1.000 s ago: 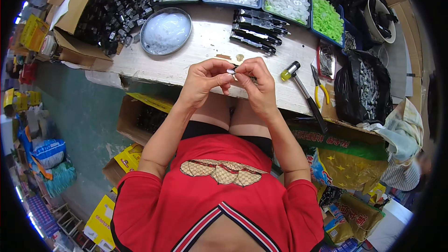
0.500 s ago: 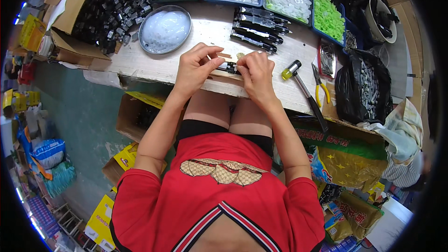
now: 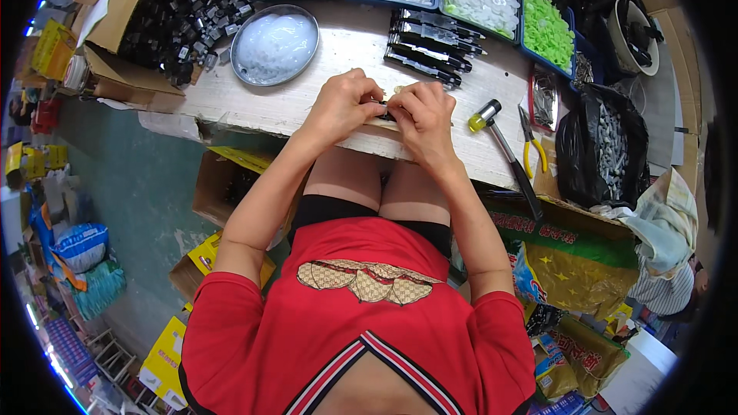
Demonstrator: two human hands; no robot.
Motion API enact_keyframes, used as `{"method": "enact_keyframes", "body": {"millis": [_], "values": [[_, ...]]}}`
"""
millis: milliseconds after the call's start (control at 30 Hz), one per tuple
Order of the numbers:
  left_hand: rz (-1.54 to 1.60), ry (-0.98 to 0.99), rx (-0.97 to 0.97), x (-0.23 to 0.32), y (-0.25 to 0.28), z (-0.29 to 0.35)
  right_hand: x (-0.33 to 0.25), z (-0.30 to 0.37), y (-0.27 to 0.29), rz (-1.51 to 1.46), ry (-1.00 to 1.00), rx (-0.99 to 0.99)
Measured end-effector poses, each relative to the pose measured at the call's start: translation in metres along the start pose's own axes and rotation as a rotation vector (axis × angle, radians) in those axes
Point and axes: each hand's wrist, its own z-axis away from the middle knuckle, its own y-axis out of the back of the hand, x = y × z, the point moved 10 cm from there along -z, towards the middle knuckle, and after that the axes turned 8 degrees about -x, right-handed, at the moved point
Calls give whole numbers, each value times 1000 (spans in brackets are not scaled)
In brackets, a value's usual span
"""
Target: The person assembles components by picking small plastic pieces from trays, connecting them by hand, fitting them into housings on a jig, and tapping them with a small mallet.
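Note:
At the near edge of the white worktable (image 3: pixel 254 111), my left hand (image 3: pixel 338 110) and my right hand (image 3: pixel 425 117) meet over a small black part (image 3: pixel 388 113). Both have their fingertips pinched on it, and the fingers cover most of it. Just beyond my right hand lies a stack of long black pieces with shiny faces (image 3: pixel 434 46). A round metal dish (image 3: pixel 237 69) of whitish, translucent material stands beyond my left hand.
A hammer (image 3: pixel 507 154) with a yellow-tipped head and yellow-handled pliers (image 3: pixel 536 155) lie to the right, beside a black bag (image 3: pixel 573 146) of metal parts. Blue trays (image 3: pixel 440 6) of white and green pieces line the back. Black parts (image 3: pixel 192 15) heap at far left.
My left hand has moved right, closer to my right hand. Less of the black part shows between the fingers now. The view has shifted slightly.

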Motion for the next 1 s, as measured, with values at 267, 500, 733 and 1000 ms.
{"method": "enact_keyframes", "body": {"millis": [267,500,733,1000], "values": [[-396,53,-190,21,-9,-19,38,5,27,-360,-177,92],[-382,-238,-69,77,13,-89,59,33,71,-318,-255,174],[-1018,-186,-59,97,-22,-195,65,40,76,-288,-298,188],[-1198,-172,-195,102,-45,-211,67,43,84,-221,-277,199]]}}
